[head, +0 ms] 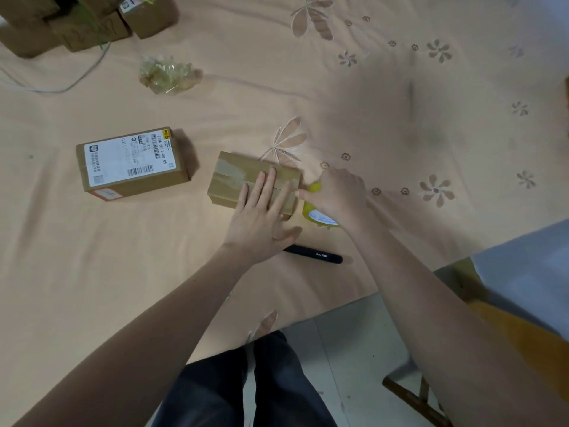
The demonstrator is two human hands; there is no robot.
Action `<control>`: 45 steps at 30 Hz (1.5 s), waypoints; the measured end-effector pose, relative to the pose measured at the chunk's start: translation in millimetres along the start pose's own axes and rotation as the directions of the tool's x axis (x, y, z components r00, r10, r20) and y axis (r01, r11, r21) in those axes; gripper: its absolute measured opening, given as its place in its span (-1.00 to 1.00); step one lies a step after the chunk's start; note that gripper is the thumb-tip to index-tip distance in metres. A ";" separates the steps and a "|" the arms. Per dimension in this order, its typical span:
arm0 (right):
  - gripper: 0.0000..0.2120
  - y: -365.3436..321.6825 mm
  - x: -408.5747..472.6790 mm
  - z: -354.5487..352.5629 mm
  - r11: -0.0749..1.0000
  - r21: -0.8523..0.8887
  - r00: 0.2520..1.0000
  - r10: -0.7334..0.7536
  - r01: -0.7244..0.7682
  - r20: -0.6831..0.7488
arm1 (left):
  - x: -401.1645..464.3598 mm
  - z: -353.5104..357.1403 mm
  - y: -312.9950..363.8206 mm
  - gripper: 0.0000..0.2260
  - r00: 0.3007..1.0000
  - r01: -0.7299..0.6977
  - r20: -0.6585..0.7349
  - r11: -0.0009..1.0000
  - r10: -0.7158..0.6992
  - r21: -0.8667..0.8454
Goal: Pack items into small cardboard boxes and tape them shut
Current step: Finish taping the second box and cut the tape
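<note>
At the centre of the frame, a small brown cardboard box [246, 183] lies on a peach flowered bedsheet [385, 97]. The left hand [261, 217] presses flat on it, fingers straight. The right hand [337, 192] grips a yellow tape roll [314, 211] just right of the box.

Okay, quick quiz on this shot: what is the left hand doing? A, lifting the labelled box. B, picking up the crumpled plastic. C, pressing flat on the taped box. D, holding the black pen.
C: the left hand lies with straight fingers flat on the taped box, while the black pen lies untouched on the sheet.
</note>
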State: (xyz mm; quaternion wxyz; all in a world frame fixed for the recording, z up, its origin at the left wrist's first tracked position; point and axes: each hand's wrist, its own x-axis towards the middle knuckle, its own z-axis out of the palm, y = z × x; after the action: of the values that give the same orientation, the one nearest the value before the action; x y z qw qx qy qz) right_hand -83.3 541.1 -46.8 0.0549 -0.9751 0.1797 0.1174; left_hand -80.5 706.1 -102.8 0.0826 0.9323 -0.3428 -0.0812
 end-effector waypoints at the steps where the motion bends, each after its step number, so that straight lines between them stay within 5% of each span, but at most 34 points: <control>1: -0.48 0.4 -0.2 -0.2 1.000 0.002 1.000 -0.008 0.008 0.000 | 0.9 -0.4 2.3 -0.19 1.000 -0.001 0.012 1.000 0.001 0.015; 5: -0.54 4.4 -1.9 -4.2 0.998 0.068 0.999 -0.005 0.001 0.052 | -0.1 -2.4 6.9 -0.21 0.999 0.016 0.027 0.997 -0.018 0.081; 10: -0.64 21.3 -6.7 -10.2 0.901 0.414 0.986 0.071 -0.129 0.153 | 0.8 -7.2 17.2 -0.21 0.997 -0.067 -0.039 0.993 0.071 0.098; 13: -0.66 38.4 -16.1 -4.9 0.851 0.501 0.984 0.093 -0.157 0.150 | 5.8 -7.6 23.1 -0.16 0.998 -0.055 0.041 0.993 0.051 0.108; 20: -0.90 55.3 -28.5 12.2 0.579 0.795 0.982 0.143 -0.181 0.120 | 41.7 -30.9 16.6 -0.07 0.996 -0.071 0.076 0.972 0.056 0.222; 28: -0.46 53.6 -38.1 23.4 0.412 0.859 0.953 0.112 -0.303 0.282 | 61.7 -42.7 10.3 -0.11 0.996 -0.001 0.088 0.994 -0.008 0.107; 32: -0.12 45.0 -29.8 4.3 0.212 0.916 0.921 0.271 -0.339 0.278 | 55.0 -53.5 9.8 -0.09 0.998 -0.004 -0.061 0.998 0.000 -0.070; 35: -0.08 34.5 -23.2 -21.6 0.058 0.951 0.902 0.341 -0.303 0.266 | 48.8 -64.0 12.7 -0.12 0.967 0.043 -0.235 0.969 -0.101 -0.242; 39: -0.13 20.1 -23.3 -55.1 0.048 0.974 0.928 0.318 -0.222 0.195 | 45.2 -77.9 17.7 -0.13 0.907 0.149 -0.327 0.929 -0.265 -0.340; 45: -0.01 -12.6 -33.1 -71.2 0.139 0.971 0.949 0.278 -0.194 0.150 | 38.7 -94.5 21.4 -0.07 0.862 0.230 -0.222 0.742 -0.456 -0.629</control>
State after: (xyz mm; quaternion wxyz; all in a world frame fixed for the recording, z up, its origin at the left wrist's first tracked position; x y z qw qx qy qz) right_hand -93.9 553.3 31.1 0.6384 -0.6760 0.3647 -0.0492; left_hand -45.1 674.1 -10.0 0.4088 0.9070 -0.0989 -0.0230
